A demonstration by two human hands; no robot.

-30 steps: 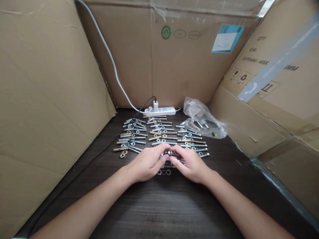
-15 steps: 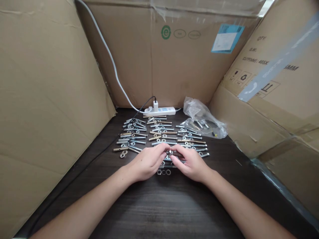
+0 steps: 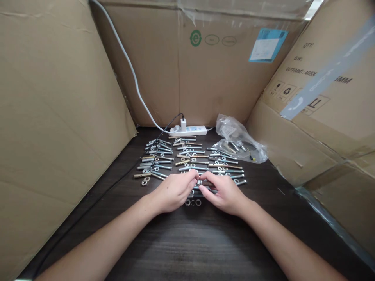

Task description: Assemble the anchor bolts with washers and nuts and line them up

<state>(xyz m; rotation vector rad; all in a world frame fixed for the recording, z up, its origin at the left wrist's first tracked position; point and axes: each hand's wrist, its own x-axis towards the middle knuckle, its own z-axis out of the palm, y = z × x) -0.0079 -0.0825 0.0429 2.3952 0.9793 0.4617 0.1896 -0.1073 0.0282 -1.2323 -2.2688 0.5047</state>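
Note:
My left hand [image 3: 175,192] and my right hand [image 3: 225,192] meet fingertip to fingertip low over the table. Between them is a small shiny metal nut or washer [image 3: 199,182], with the thumb and index finger of my right hand closed around it. The fingers of my left hand are pinched together, and whatever they grip is mostly covered by them. Under and beside the hands lie bolts and sleeves. A hex nut [image 3: 188,202], a thin ring [image 3: 193,202] and a flat washer [image 3: 198,202] sit in a row just in front.
Several sleeve anchor bolts [image 3: 162,158] with rings and nuts spread in columns across the dark table [image 3: 181,246]. Behind them is a white power strip [image 3: 191,131] with a plugged-in black cable [image 3: 117,180]. A clear plastic bag [image 3: 234,130] lies at back right. Cardboard walls [image 3: 58,117] enclose three sides.
My right fingers have shifted slightly around the small metal piece, which has turned and now shows a different side. The parts on the table stay where they were.

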